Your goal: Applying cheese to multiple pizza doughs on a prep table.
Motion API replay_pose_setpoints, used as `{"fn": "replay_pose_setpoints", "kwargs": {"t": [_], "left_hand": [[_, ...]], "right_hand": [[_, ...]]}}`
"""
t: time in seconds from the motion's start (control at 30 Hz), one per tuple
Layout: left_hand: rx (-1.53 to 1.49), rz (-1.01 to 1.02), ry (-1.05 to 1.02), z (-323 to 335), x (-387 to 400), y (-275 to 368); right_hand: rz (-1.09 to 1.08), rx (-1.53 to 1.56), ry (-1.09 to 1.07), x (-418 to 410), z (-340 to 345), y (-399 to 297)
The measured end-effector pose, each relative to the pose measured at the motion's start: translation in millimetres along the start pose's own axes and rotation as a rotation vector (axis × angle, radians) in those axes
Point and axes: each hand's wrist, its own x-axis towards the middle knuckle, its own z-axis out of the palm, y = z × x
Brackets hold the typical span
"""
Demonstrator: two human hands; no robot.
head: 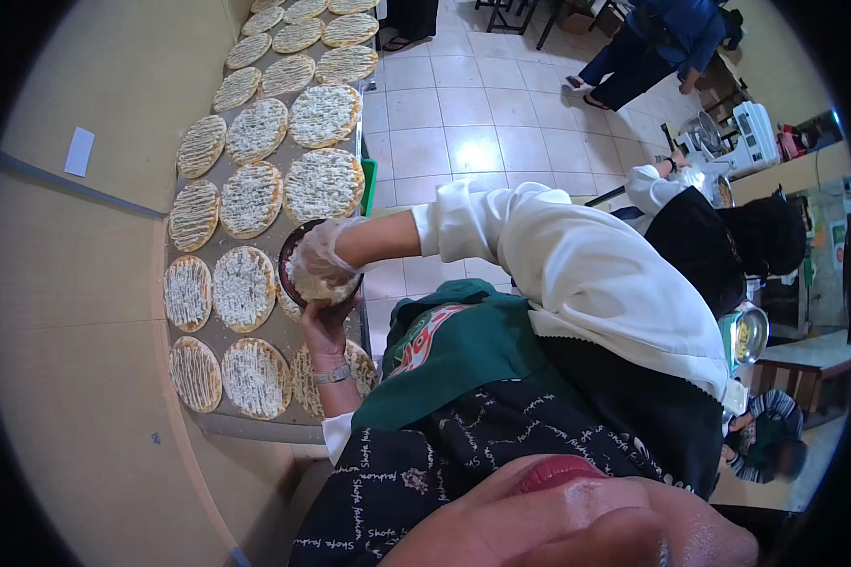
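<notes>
My left hand (324, 327), with a metal watch at its wrist, holds a dark round bowl (284, 249) from its near side. White shredded topping, probably grated cheese (330, 290), fills the bowl. In a clear plastic glove, my right hand (323, 254) reaches into it; its fingers are partly hidden. Beneath and around the bowl, round pizza bases lie in rows on a long table (264, 429). Some, like the pizza base at the wall side (195, 374), mainly show white sauce stripes. Others, such as a middle pizza base (244, 289), have shreds over them. The bowl partly covers one base.
A wooden partition (92, 262) borders the table's far side. Something green (369, 186) hangs at its near edge. Right of me, a person in black and white (702, 234) works near a white stand mixer (754, 135). Another person in blue (652, 49) stands on the tiled floor.
</notes>
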Motion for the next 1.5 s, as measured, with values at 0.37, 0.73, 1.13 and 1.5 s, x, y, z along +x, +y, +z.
{"fn": "replay_pose_setpoints", "kwargs": {"t": [0.37, 0.73, 1.13, 1.5], "left_hand": [[-0.066, -0.009, 0.029, -28, -90, -85], [-0.128, 0.106, 0.282, -102, -244, -67], [-0.112, 0.275, 0.303, -288, -352, 61], [-0.069, 0.218, 0.235, -388, -317, 171]], "right_hand": [[-0.251, 0.108, -0.055, -52, 49, -96], [-0.533, -0.06, -0.161, 14, 82, -239], [-0.667, -0.133, -0.163, 220, 73, -399], [-0.244, 0.614, -0.292, 348, -34, -412]]}}
